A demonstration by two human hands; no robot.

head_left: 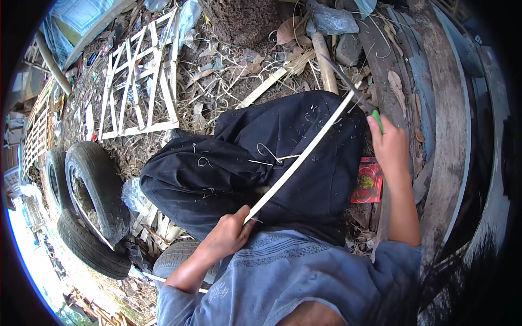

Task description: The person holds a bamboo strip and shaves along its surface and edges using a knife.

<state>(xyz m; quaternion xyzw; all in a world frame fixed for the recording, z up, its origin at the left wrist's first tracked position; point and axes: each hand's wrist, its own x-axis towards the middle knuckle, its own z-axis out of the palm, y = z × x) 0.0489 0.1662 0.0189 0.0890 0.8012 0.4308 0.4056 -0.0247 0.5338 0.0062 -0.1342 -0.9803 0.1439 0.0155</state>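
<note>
Hands apart, pale strip between

Over here, the strip slants across the sitter's lap, from the left hand forward to the knife in the right hand. Off left sit the tyres, with the lattice farther ahead. In front stands the trunk; to its right, a stick points lapward. Rightward there's a packet, then the plank.
</note>
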